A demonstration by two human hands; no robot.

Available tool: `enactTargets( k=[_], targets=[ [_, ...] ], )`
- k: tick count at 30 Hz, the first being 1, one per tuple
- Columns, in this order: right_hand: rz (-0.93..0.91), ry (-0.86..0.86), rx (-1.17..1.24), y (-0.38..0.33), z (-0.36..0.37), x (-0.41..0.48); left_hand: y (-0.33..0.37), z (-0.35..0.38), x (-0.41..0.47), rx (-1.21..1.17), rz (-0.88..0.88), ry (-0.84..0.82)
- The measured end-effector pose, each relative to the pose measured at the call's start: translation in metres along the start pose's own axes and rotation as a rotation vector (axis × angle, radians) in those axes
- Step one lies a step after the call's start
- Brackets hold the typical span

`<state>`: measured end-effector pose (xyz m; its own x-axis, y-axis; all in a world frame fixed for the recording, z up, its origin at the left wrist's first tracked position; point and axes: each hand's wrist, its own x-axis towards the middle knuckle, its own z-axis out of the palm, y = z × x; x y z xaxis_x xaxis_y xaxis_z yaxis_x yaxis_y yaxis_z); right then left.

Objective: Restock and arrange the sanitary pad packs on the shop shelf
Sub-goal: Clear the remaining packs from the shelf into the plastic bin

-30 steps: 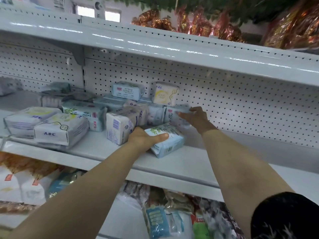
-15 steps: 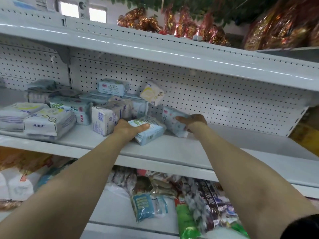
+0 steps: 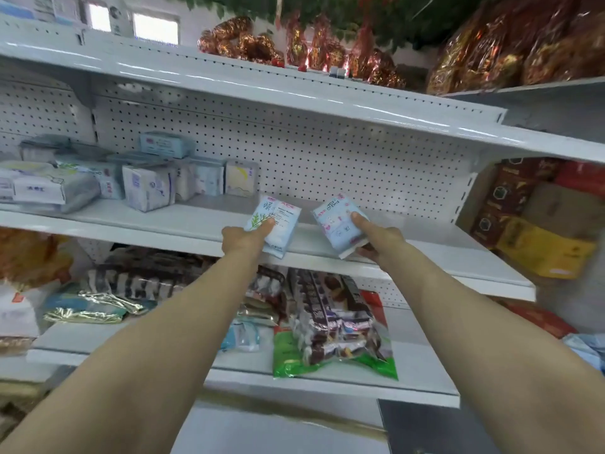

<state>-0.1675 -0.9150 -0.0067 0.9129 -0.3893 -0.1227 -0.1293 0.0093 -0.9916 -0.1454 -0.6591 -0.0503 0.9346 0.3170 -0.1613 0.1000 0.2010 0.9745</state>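
Note:
My left hand grips a light-blue pad pack with a green leaf print, held tilted just above the front of the white middle shelf. My right hand grips a second light-blue pack with pink print beside it, thumb on its face. Both packs are lifted clear of the main group. Several more pad packs sit stacked and leaning at the shelf's left, with one yellow-and-white pack upright at the end of the row.
A perforated back panel stands behind the shelf, and another shelf hangs close above. Snack bags fill the shelf below. Brown and yellow cartons are stacked at the right. Red-gold foil bags lie on top.
Both hands drew their packs away from the pile toward the right and the shelf's front, tilting them upright. The yellow-and-white pack now stands at the row's end. My view shifted right.

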Motion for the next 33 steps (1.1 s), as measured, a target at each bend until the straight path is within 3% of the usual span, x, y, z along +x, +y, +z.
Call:
enactTargets(
  k=[6,11,18,33],
  targets=[
    [0.011,-0.064,0.033,0.034,-0.086,-0.035,-0.059,0.045,-0.091,-0.103,0.001,-0.037],
    [0.073,-0.103,0.109,0.082,-0.142,-0.06,-0.124,0.063,-0.138,-0.151,-0.097,-0.135],
    [0.277,-0.069,0.165,0.179,-0.194,-0.082,-0.195,0.065,-0.177,-0.053,-0.182,-0.184],
    [0.763,0.104,0.19,0.416,-0.236,-0.089,-0.414,0.052,-0.196,0.182,-0.727,-0.154]
  ],
)
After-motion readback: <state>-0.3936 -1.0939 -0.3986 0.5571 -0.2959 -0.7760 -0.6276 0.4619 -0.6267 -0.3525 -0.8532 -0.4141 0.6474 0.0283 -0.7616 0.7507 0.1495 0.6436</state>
